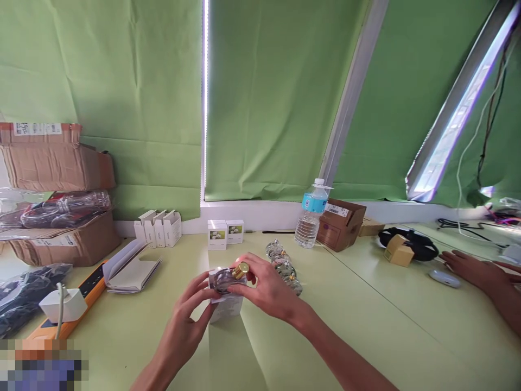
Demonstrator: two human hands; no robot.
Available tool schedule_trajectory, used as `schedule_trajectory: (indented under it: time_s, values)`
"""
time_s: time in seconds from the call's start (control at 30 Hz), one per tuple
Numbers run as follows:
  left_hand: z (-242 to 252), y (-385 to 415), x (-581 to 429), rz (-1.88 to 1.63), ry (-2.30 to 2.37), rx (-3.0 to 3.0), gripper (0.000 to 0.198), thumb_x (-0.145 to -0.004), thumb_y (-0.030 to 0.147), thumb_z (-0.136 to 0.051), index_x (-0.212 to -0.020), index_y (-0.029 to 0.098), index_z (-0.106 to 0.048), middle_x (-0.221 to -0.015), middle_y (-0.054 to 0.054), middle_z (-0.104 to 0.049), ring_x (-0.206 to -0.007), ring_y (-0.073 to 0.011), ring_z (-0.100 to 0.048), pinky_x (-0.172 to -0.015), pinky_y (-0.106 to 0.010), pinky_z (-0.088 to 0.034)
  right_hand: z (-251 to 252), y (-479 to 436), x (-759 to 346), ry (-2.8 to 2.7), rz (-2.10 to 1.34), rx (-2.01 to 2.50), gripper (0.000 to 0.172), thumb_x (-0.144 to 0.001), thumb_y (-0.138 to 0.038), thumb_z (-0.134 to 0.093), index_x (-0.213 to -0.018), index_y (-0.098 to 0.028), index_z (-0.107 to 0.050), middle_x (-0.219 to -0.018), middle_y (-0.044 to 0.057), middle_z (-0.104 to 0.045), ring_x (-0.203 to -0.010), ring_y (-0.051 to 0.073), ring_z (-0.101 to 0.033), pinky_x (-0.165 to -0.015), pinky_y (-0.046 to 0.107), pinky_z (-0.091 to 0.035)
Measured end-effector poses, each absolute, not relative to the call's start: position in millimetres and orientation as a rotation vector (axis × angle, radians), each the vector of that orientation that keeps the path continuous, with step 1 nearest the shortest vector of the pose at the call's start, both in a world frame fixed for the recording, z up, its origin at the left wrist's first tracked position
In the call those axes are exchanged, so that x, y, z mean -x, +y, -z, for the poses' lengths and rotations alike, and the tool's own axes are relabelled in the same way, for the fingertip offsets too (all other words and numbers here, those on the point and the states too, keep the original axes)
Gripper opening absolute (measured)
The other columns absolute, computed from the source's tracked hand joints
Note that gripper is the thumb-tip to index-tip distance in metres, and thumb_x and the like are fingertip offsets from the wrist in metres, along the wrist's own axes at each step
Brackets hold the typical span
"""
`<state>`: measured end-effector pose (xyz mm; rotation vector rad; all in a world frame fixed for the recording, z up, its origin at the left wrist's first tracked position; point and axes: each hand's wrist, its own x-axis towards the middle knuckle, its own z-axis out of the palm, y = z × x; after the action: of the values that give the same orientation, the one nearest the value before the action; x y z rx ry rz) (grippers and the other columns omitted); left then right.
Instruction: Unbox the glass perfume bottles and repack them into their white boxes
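Note:
My left hand point(188, 312) grips a small white carton point(225, 309) by its side, with thumb and fingers around its upper part. At the carton's open top, my right hand point(264, 285) pinches a coiled clear cable point(225, 279) with a shiny gold end piece point(240, 270). The coil sits at the mouth of the carton; how far inside it reaches is hidden by my fingers. Just beyond my right hand lies a row of similar coiled cables point(284, 266) with small gold parts.
Two closed printed boxes point(217, 234) and several open white cartons point(160, 229) stand along the back. A water bottle point(308, 220) and a brown box point(341, 224) are right of centre. An orange power strip point(79, 307) lies left. Another person's hand point(474, 270) rests near a mouse point(444, 278).

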<state>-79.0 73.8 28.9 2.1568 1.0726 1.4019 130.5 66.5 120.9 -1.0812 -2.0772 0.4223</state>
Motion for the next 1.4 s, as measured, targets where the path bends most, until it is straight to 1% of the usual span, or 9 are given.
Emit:
schedule_trajectory:
  time_s: [0.13,0.37,0.57,0.73,0.87,1.03,1.13,1.27,1.4]
  values:
    - [-24,76,80,-1.39,1.099,-2.096,0.012,-0.091,0.032,-0.058,-0.099,0.025,-0.062,-0.129,-0.006,-0.06,-0.11,-0.0207,-0.064,-0.095,-0.038,-0.054,-126,71,-132,-2.147,-0.456,1.146,0.029,-0.08,-0.032,-0.072,-0.106,-0.025,-0.061,-0.09,-0.001,-0.061,-0.077,0.014,-0.051,-0.069,0.026,-0.041]
    - [-18,80,81,-1.327,1.166,-2.013,0.026,-0.09,0.037,-0.059,-0.114,0.029,-0.052,-0.113,-0.001,-0.067,-0.095,-0.0174,-0.068,-0.088,-0.036,-0.057,-132,75,-130,-2.26,-0.537,1.233,0.015,-0.086,-0.036,-0.063,-0.092,-0.021,-0.063,-0.081,-0.001,-0.058,-0.077,0.016,-0.051,-0.07,0.027,-0.04]
    - [-18,78,79,-1.355,1.168,-2.084,0.026,-0.091,0.037,-0.057,-0.116,0.029,-0.054,-0.113,-0.002,-0.066,-0.091,-0.0175,-0.068,-0.082,-0.032,-0.057,-129,73,-126,-2.299,-0.49,1.227,0.018,-0.09,-0.037,-0.056,-0.084,-0.02,-0.058,-0.087,-0.001,-0.052,-0.07,0.012,-0.049,-0.064,0.025,-0.04]
    - [-20,75,81,-1.349,1.139,-2.213,0.029,-0.092,0.034,-0.055,-0.121,0.03,-0.057,-0.122,-0.006,-0.062,-0.086,-0.0171,-0.066,-0.075,-0.029,-0.057,-131,65,-121,-2.254,-0.46,1.218,0.021,-0.091,-0.033,-0.056,-0.109,-0.024,-0.055,-0.089,0.0,-0.059,-0.079,0.015,-0.054,-0.07,0.027,-0.042]
    - [-24,75,80,-1.319,1.142,-2.242,0.025,-0.093,0.032,-0.053,-0.118,0.029,-0.059,-0.12,-0.006,-0.061,-0.089,-0.0168,-0.065,-0.079,-0.028,-0.055,-133,63,-119,-2.272,-0.409,1.192,0.009,-0.092,-0.03,-0.055,-0.096,-0.023,-0.058,-0.083,-0.002,-0.06,-0.076,0.014,-0.054,-0.068,0.026,-0.041]
    - [-27,74,78,-1.277,1.115,-2.316,0.02,-0.096,0.028,-0.048,-0.111,0.027,-0.061,-0.119,-0.007,-0.06,-0.101,-0.0173,-0.062,-0.086,-0.027,-0.052,-129,65,-120,-2.367,-0.266,1.158,0.018,-0.096,-0.024,-0.048,-0.088,-0.02,-0.064,-0.087,0.002,-0.058,-0.079,0.014,-0.055,-0.07,0.026,-0.041]
    - [-27,73,78,-1.253,1.125,-2.313,0.023,-0.097,0.028,-0.047,-0.116,0.029,-0.059,-0.121,-0.006,-0.059,-0.101,-0.0168,-0.063,-0.087,-0.027,-0.052,-126,65,-119,-2.415,-0.199,1.139,0.022,-0.097,-0.021,-0.044,-0.085,-0.02,-0.064,-0.085,0.003,-0.059,-0.082,0.016,-0.056,-0.071,0.026,-0.042]
    - [-20,74,80,-1.287,1.168,-2.301,0.031,-0.095,0.032,-0.051,-0.126,0.033,-0.051,-0.122,-0.004,-0.06,-0.091,-0.0159,-0.066,-0.08,-0.027,-0.055,-125,62,-119,-2.351,-0.266,1.179,0.015,-0.095,-0.024,-0.049,-0.102,-0.021,-0.061,-0.091,0.003,-0.063,-0.087,0.017,-0.057,-0.073,0.027,-0.043]
    - [-11,77,80,-1.361,1.244,-2.263,0.042,-0.093,0.035,-0.054,-0.133,0.032,-0.041,-0.118,-0.005,-0.065,-0.086,-0.017,-0.069,-0.072,-0.03,-0.058,-124,61,-119,-2.343,-0.297,1.201,0.017,-0.097,-0.026,-0.047,-0.095,-0.02,-0.063,-0.086,0.002,-0.065,-0.083,0.016,-0.057,-0.071,0.026,-0.042]
